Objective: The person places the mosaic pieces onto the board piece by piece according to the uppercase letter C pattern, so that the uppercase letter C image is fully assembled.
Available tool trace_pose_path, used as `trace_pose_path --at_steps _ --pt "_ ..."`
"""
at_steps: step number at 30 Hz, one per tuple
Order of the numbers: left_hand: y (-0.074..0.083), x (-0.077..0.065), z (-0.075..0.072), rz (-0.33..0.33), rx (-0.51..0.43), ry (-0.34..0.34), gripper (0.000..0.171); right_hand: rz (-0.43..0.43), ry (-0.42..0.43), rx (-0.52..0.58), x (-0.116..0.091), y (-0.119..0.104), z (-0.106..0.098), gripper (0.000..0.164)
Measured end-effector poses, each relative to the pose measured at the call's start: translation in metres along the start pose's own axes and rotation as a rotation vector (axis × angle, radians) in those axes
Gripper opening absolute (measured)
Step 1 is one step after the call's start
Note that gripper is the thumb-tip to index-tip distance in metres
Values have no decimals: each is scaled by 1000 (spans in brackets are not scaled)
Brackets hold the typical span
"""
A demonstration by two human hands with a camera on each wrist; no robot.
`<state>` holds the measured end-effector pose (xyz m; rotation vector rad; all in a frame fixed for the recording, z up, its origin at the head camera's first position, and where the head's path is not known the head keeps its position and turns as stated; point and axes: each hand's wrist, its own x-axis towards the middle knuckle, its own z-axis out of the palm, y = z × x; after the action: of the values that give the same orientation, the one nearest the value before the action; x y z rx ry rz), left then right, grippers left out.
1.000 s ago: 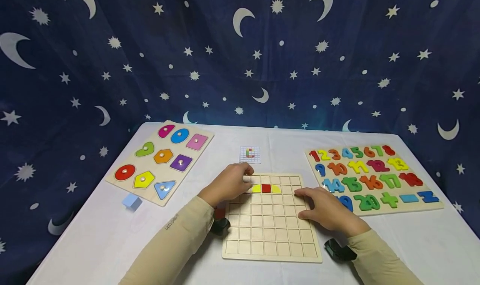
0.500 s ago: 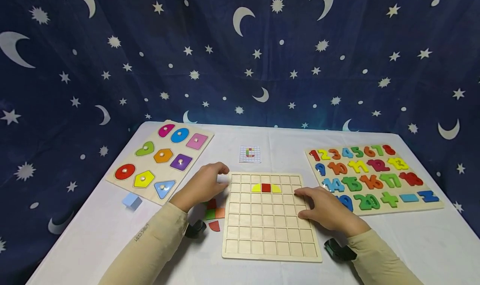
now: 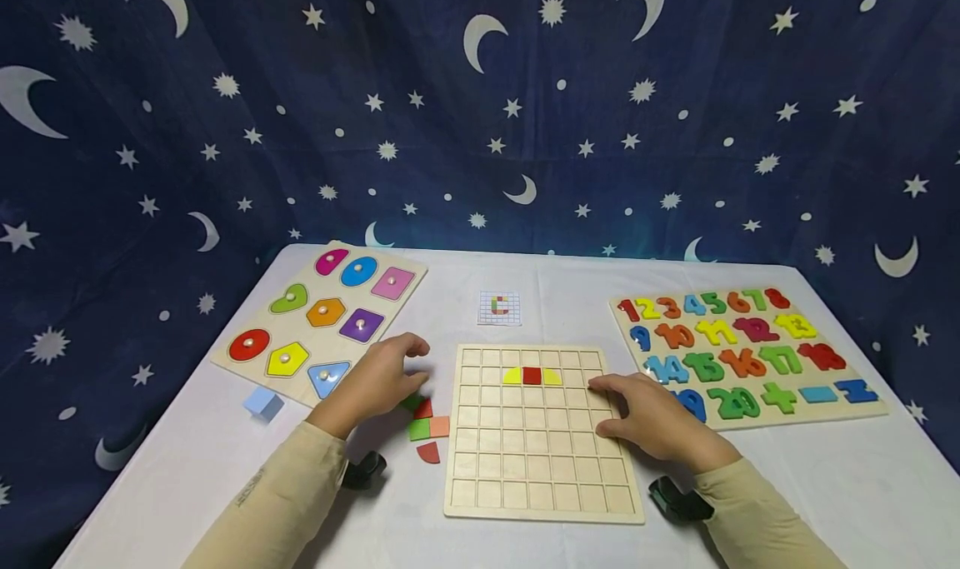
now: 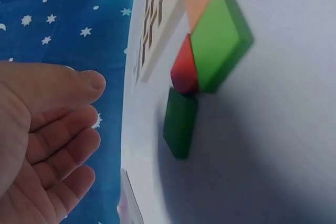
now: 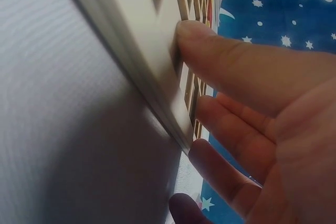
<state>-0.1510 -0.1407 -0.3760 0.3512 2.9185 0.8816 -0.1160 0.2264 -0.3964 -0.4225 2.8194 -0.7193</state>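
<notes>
A wooden grid board lies in the middle of the table in the head view. In its second row a red square sits between two yellow quarter-round pieces. My left hand is over the table left of the board, thumb and fingers apart, holding nothing. By it lie loose tiles: a light green square, an orange square, a red quarter-round, another red piece and a dark green piece. My right hand rests on the board's right edge, its thumb on the grid in the right wrist view.
A small pattern card lies behind the board. At left is a shape puzzle with knobbed pieces, a blue block before it. A number puzzle stands at right, close to my right hand.
My left hand has moved left, off the grid board and over toward the loose tiles, uncovering the board's left side. The right hand has stayed at the board's right edge.
</notes>
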Motion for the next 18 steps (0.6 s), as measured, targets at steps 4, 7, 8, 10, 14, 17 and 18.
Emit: trace_pose_path --at_steps 4,7,8,10,14,17,18 --pt "-6 -6 -3 1 -8 16 35 -4 3 0 0 0 0 58" --pt "-10 -9 -5 -10 -24 34 35 -5 6 -2 0 0 0 58" --pt "-12 -10 -6 -17 -27 38 34 -5 7 -2 0 0 0 58" --pt "-15 -12 -6 -34 -31 40 34 -5 6 -3 -1 0 0 58" --pt "-19 -16 -5 -61 -28 37 35 -6 7 -4 0 0 0 58" --pt "-21 -18 -7 -69 -23 35 35 -10 9 -3 0 1 0 58" --pt "-22 -18 -7 -69 -21 35 35 -12 9 -3 0 1 0 58"
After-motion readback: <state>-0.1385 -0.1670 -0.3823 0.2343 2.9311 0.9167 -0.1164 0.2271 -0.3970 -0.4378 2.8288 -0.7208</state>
